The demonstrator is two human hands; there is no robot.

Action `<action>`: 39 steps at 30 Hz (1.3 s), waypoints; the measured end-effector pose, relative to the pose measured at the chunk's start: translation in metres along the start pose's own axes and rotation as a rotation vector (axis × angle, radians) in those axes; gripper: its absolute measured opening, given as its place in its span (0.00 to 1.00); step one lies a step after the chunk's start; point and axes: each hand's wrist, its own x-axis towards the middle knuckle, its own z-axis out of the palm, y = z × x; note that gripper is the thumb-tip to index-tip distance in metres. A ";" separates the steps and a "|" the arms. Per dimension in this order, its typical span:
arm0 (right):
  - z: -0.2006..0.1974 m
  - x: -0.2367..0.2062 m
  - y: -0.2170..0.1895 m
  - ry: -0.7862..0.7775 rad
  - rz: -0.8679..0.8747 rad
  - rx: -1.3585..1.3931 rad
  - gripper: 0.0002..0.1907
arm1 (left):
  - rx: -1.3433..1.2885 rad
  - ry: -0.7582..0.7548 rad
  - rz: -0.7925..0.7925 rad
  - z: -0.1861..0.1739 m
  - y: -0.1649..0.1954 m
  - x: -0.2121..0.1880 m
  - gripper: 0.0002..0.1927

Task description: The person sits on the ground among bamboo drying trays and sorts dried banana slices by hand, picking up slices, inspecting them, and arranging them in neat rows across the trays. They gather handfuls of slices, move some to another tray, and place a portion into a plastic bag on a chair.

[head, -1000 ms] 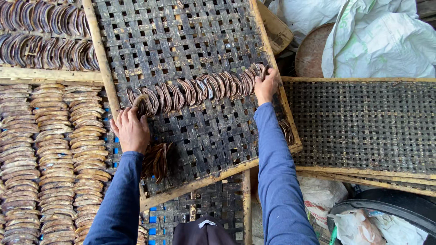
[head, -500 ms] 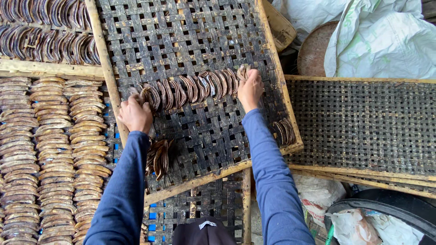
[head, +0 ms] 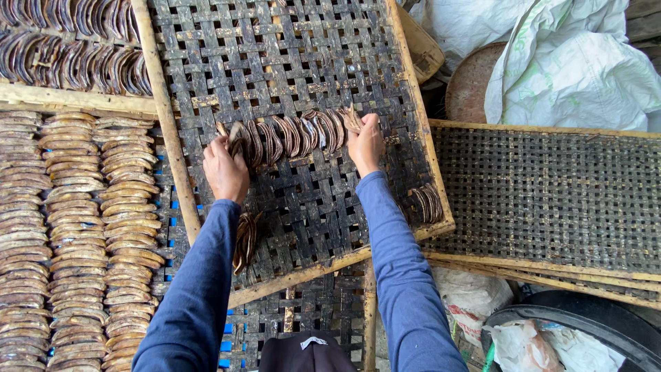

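The left hand [head: 225, 167] and right hand [head: 365, 143] each closed on one end of a row of curved brown strips [head: 292, 135], which lay across the middle of a woven tray [head: 289, 55], pressed between them. Two loose bundles sat on the same tray, one [head: 244, 239] just below the left wrist and one [head: 425, 203] near the right frame, neither touching the row. Filled racks of strips [head: 69, 234] lay to the left, a dark empty tray [head: 551, 193] to the right, with white sacks [head: 564, 62] behind it.
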 end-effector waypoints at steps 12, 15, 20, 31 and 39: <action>0.002 0.003 -0.007 -0.189 0.232 0.486 0.16 | 0.025 -0.111 -0.050 -0.024 -0.013 0.009 0.23; 0.006 -0.006 -0.026 -0.178 0.291 0.531 0.15 | 0.060 -0.082 -0.086 -0.021 -0.003 0.011 0.22; 0.020 -0.025 -0.065 -0.185 0.301 0.236 0.16 | -0.010 -0.128 -0.229 -0.008 0.022 0.012 0.19; 0.052 -0.061 -0.122 -0.249 -0.006 0.101 0.30 | -0.479 0.009 -0.363 0.008 0.068 0.004 0.45; 0.037 -0.053 -0.118 -0.354 0.157 0.038 0.33 | 0.067 -0.065 -0.362 -0.004 0.072 -0.014 0.52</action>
